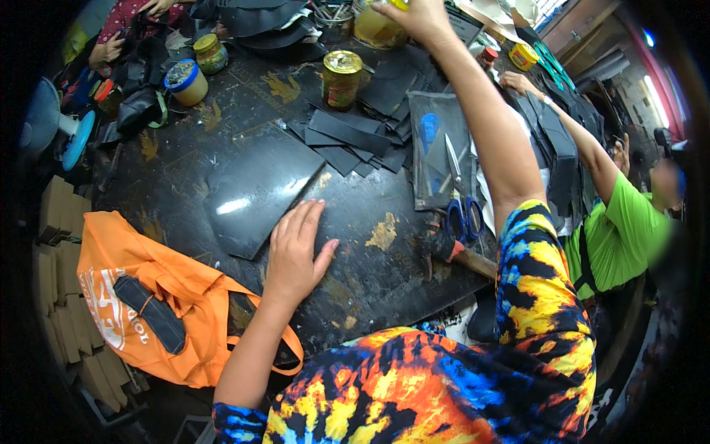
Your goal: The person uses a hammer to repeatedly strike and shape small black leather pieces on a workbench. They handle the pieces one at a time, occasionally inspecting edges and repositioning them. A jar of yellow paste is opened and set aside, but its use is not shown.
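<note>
Toward the table's near edge, the left hand rests open beside the shiny black sheet, perhaps for balance, while the right hand (grip: cannot tell) is at the yellow jar toward the far edge.

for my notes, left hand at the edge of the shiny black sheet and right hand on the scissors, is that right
Not quite: the right hand is not on the scissors. The head view shows it stretched out to the yellowish container at the far side of the table. The left hand is at the edge of the shiny black sheet.
</note>
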